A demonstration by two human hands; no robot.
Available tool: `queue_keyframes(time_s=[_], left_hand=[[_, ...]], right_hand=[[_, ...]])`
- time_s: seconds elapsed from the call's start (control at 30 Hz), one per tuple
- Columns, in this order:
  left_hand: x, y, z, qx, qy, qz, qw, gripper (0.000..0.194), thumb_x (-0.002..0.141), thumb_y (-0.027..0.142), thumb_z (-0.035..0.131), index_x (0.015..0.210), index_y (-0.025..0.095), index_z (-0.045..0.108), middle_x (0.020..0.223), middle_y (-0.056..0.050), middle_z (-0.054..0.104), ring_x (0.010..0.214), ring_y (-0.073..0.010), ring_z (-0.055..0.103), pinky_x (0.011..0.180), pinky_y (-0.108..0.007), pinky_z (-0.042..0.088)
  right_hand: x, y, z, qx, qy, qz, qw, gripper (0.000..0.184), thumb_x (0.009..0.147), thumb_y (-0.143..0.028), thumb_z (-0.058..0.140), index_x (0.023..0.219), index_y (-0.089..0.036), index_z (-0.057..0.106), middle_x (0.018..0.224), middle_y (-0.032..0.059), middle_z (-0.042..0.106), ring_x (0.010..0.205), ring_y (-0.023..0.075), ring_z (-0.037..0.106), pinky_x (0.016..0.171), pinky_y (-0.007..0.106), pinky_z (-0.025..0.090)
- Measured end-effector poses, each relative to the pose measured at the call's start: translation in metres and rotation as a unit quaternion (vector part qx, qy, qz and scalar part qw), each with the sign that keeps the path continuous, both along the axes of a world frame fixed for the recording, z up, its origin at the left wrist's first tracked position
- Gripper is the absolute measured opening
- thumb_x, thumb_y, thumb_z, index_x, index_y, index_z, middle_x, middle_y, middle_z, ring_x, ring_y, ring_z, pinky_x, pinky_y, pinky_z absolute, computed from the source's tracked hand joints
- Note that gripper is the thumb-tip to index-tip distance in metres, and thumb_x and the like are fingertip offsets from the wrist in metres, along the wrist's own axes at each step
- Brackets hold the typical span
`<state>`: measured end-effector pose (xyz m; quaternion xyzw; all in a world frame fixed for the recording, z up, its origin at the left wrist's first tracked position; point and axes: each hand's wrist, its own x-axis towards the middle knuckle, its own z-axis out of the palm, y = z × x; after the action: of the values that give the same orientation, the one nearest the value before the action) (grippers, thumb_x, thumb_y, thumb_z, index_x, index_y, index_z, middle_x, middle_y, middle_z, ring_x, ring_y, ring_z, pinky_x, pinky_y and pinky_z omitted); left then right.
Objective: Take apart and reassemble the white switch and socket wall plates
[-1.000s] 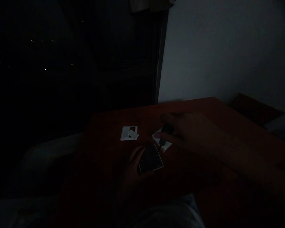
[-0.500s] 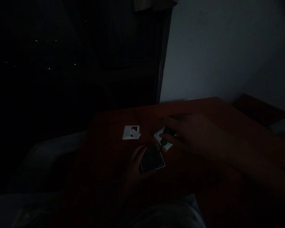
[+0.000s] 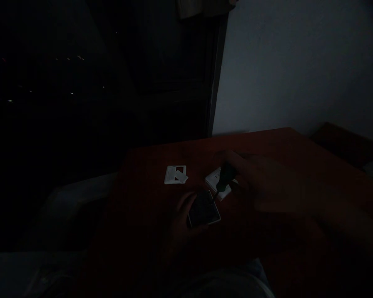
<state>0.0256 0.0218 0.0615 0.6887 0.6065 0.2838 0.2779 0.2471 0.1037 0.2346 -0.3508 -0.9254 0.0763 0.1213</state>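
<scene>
My left hand [image 3: 182, 221] is closed round the side of a square dark box with a thin white rim [image 3: 204, 209], perhaps the back of a wall socket; the dim light hides its detail. In my right hand [image 3: 247, 171] is a screwdriver with a dark green handle [image 3: 226, 177]. Its shaft slants down to the box's upper right edge, and its tip seems to touch there. Behind the screwdriver lies a white socket plate [image 3: 213, 178] with small slots, partly covered by the handle and my fingers.
A white frame [image 3: 169, 175] with a square opening lies farther left on the red-brown table [image 3: 161, 155], a small white piece [image 3: 182, 176] resting across it. A pale wall [image 3: 267, 74] rises behind the table. Dark window panes fill the left. The room is very dark.
My right fingers have shifted on the screwdriver, and its handle now stands more upright over the box's edge. My left hand keeps its hold. The whole view has shifted slightly.
</scene>
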Motion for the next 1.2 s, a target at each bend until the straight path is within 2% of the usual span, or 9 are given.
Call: queue_keyframes(time_s=[0.17,0.33,0.5,0.63,0.73,0.9,1.0,1.07,1.2], left_hand=[[-0.001,0.001,-0.003,0.012,-0.012,-0.012,1.0,0.077,0.07,0.038,0.075,0.139,0.025,0.042,0.144,-0.009,0.042,0.13,-0.0311,0.042,0.108,-0.045,0.037],[-0.002,0.0,-0.007,0.013,-0.011,-0.013,1.0,0.077,0.071,0.036,0.075,0.139,0.027,0.041,0.145,-0.008,0.04,0.131,-0.031,0.041,0.109,-0.047,0.035],[-0.002,0.0,-0.004,0.001,-0.011,-0.014,1.0,0.078,0.071,0.038,0.075,0.14,0.029,0.039,0.146,-0.008,0.039,0.131,-0.0326,0.04,0.109,-0.049,0.035],[-0.002,0.0,-0.005,0.005,-0.014,-0.013,1.0,0.077,0.071,0.038,0.074,0.14,0.027,0.04,0.146,-0.008,0.039,0.132,-0.0317,0.039,0.109,-0.047,0.035],[-0.002,0.0,-0.006,0.009,-0.008,-0.01,1.0,0.075,0.072,0.039,0.074,0.139,0.026,0.042,0.145,-0.009,0.039,0.131,-0.0309,0.041,0.108,-0.046,0.037],[0.0,0.001,-0.004,0.026,-0.009,-0.012,1.0,0.075,0.071,0.037,0.075,0.138,0.026,0.042,0.144,-0.009,0.041,0.13,-0.0313,0.042,0.108,-0.046,0.036],[0.0,0.001,-0.005,0.032,-0.007,-0.012,0.999,0.076,0.07,0.034,0.075,0.138,0.027,0.042,0.143,-0.009,0.042,0.13,-0.0316,0.042,0.108,-0.047,0.036],[-0.001,0.0,-0.007,0.031,-0.005,-0.01,0.999,0.076,0.07,0.032,0.076,0.138,0.027,0.042,0.143,-0.009,0.042,0.13,-0.0314,0.042,0.109,-0.047,0.036],[-0.002,-0.001,-0.01,0.027,-0.005,-0.008,1.0,0.076,0.072,0.034,0.075,0.139,0.028,0.04,0.146,-0.008,0.039,0.131,-0.0305,0.041,0.108,-0.046,0.037]], right_hand=[[-0.001,0.004,-0.001,0.077,-0.084,-0.102,0.988,0.027,0.091,-0.045,0.044,0.096,-0.022,0.057,0.076,0.0056,0.069,0.064,0.023,0.064,0.052,0.028,0.034],[0.001,0.003,0.0,0.023,-0.033,-0.03,0.999,0.029,0.085,-0.029,0.051,0.113,-0.02,0.052,0.095,0.0058,0.069,0.075,0.0192,0.065,0.056,0.026,0.036],[0.0,0.006,-0.005,0.094,-0.094,-0.145,0.98,0.032,0.092,-0.048,0.04,0.087,-0.021,0.057,0.071,0.005,0.068,0.059,0.0215,0.063,0.049,0.027,0.026],[0.003,0.007,-0.008,0.045,-0.039,-0.098,0.993,0.024,0.091,-0.037,0.044,0.104,-0.019,0.054,0.086,0.0058,0.07,0.067,0.0196,0.065,0.053,0.027,0.033],[0.005,0.004,-0.007,-0.001,0.005,-0.053,0.999,0.037,0.086,-0.028,0.051,0.12,-0.017,0.045,0.101,0.0078,0.069,0.079,0.0191,0.066,0.059,0.026,0.04],[0.004,0.001,-0.004,0.069,-0.066,-0.139,0.986,0.03,0.091,-0.046,0.043,0.091,-0.02,0.058,0.076,0.0063,0.068,0.063,0.0211,0.063,0.052,0.027,0.034],[0.004,0.0,-0.002,0.023,-0.015,-0.059,0.998,0.019,0.091,-0.033,0.046,0.101,-0.02,0.056,0.089,0.0067,0.069,0.073,0.0194,0.064,0.058,0.027,0.039],[0.005,-0.001,-0.003,-0.018,0.027,-0.004,0.999,0.029,0.086,-0.024,0.052,0.114,-0.02,0.051,0.102,0.007,0.068,0.082,0.0184,0.064,0.064,0.027,0.042],[0.004,-0.001,-0.007,0.035,-0.015,-0.086,0.996,0.026,0.088,-0.037,0.051,0.108,-0.02,0.054,0.088,0.0069,0.07,0.073,0.0226,0.066,0.059,0.029,0.042]])
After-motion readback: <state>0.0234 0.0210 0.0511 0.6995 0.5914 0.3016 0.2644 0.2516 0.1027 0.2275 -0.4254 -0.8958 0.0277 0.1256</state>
